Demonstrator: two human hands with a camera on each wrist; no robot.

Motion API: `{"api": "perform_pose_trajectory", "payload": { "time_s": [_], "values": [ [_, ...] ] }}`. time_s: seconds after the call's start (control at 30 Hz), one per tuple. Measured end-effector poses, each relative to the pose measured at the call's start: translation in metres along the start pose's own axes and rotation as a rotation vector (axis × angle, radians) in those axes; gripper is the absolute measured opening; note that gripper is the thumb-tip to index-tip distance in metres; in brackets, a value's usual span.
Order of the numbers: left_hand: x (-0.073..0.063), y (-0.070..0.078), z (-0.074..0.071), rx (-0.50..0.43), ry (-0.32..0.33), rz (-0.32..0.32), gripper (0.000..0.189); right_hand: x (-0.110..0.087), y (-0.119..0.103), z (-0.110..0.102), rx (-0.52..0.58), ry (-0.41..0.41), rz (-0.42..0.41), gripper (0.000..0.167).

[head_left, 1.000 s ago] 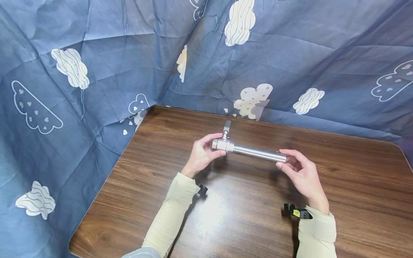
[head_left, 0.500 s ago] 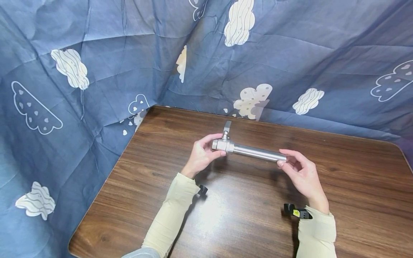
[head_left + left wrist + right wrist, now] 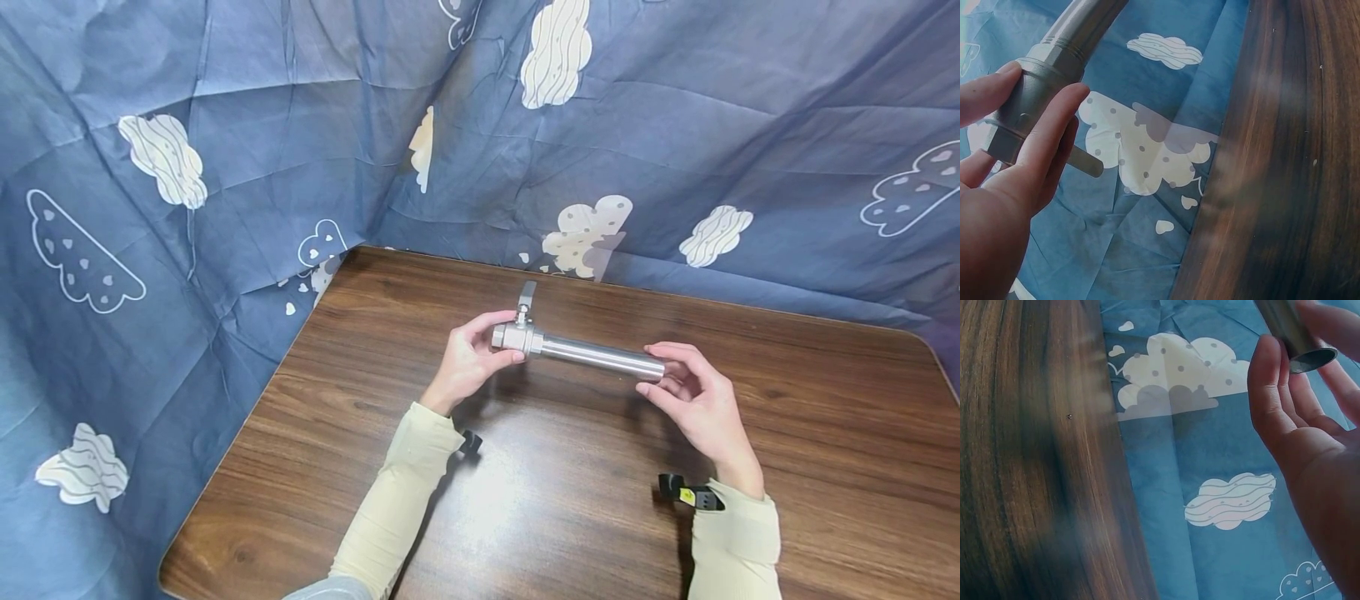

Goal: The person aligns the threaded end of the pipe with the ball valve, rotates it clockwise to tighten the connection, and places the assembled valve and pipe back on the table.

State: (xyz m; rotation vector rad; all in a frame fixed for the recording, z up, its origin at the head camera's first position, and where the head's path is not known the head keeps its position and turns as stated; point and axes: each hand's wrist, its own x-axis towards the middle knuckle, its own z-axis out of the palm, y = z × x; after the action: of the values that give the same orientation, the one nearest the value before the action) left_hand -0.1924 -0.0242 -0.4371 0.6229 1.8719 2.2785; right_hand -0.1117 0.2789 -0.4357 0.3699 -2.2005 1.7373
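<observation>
A silver ball valve [image 3: 517, 337] with a flat lever [image 3: 528, 294] pointing away is joined to a straight metal pipe [image 3: 596, 354]. My left hand [image 3: 467, 364] grips the valve body between thumb and fingers, above the table. In the left wrist view the valve's hex end [image 3: 1004, 142] pokes out near the palm. Around the free end of the pipe curls my right hand [image 3: 703, 408], its fingers on the far side and the thumb at the near lower edge. The right wrist view shows the pipe's hollow mouth [image 3: 1314, 360] between those fingers.
Beneath both hands lies a wood-grain table [image 3: 570, 492] with rounded corners. A blue curtain [image 3: 285, 150] with white cloud prints hangs along its back and left edges. Black wrist devices [image 3: 671, 486] sit under the pale sleeves [image 3: 738, 537].
My right thumb has shifted slightly down and left at the pipe's end, and the right fingers lie slightly farther left along it. My left hand and the valve stay in place.
</observation>
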Motion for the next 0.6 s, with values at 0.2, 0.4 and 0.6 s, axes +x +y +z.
{"api": "perform_pose_trajectory", "payload": {
  "time_s": [0.2,0.4,0.6],
  "values": [
    [0.0001,-0.0006,-0.0002,0.001,0.000,0.001,0.055,-0.0003,0.0007,0.0002,0.023,0.007,0.000,0.053],
    [-0.0001,-0.0001,0.0000,0.001,0.004,-0.003,0.055,-0.0001,0.0009,0.0000,0.074,0.002,0.006,0.050],
    [0.0002,0.0014,0.0005,0.006,0.009,-0.009,0.055,0.0004,-0.0004,-0.0007,0.085,0.002,0.007,0.048]
  ]
}}
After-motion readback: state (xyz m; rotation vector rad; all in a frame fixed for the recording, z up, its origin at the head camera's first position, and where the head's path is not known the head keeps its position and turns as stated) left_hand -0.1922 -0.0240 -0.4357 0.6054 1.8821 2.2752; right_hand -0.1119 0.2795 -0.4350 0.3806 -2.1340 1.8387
